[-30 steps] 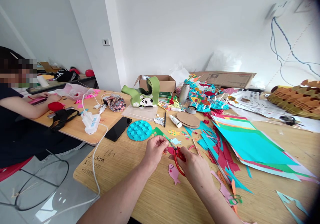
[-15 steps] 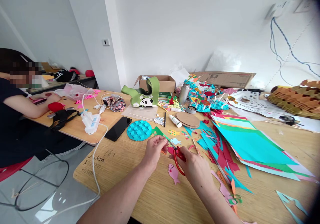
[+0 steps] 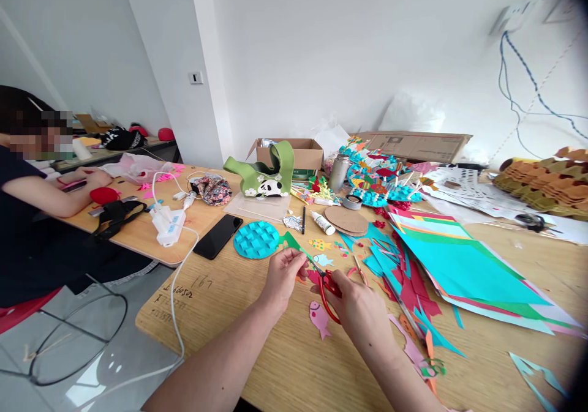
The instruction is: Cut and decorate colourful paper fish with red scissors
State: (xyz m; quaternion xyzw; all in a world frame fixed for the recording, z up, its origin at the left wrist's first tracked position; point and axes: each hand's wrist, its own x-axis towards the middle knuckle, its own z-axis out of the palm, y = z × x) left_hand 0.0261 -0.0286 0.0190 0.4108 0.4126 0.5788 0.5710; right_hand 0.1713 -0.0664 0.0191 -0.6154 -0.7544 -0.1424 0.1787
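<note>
My left hand (image 3: 285, 277) pinches a piece of green paper (image 3: 289, 240), part of which sticks out beyond the fingers. Closed round the red handles of a pair of scissors (image 3: 327, 299) is my right hand (image 3: 358, 305). The scissor blades point at the green paper beside my left fingertips; whether they are apart I cannot make out. A pink paper fish (image 3: 318, 319) lies on the table below the scissors. Just past my hands are a light blue paper fish (image 3: 323, 259), a yellow one (image 3: 320, 245) and a woven blue paper disc (image 3: 256, 239).
Left of the disc lie a black phone (image 3: 217, 236) and a white power strip (image 3: 168, 225) with its cable. Coloured paper sheets (image 3: 478, 271) and scraps (image 3: 416, 283) cover the right. A green panda bag (image 3: 266, 176) and a steel bottle (image 3: 339, 173) stand behind. Another person (image 3: 27, 198) sits at left.
Almost nothing differs. My hands, the scissors and the green paper keep nearly the same place, while the whole view shifts very slightly.
</note>
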